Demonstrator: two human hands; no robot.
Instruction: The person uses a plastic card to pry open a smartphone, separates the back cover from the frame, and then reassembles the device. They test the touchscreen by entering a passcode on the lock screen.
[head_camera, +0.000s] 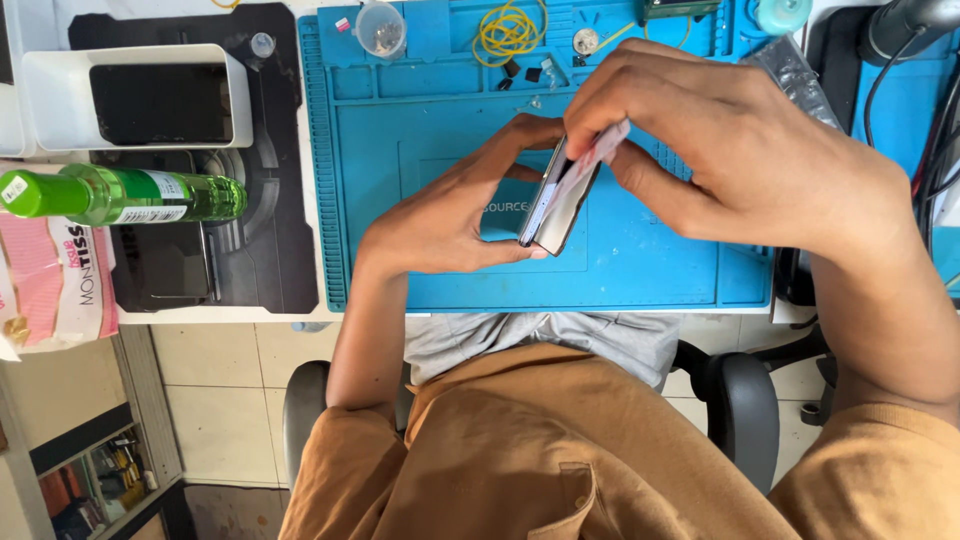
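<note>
Gripping phone (556, 205) edge-on — long axis tilted, top upper-right.

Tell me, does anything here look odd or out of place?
Only small things: the green bottle lies on its side at the desk's left edge, and the phone, gripped by the left hand, has a thin card wedged into its seam by the right hand. Nothing is spilled.
</note>
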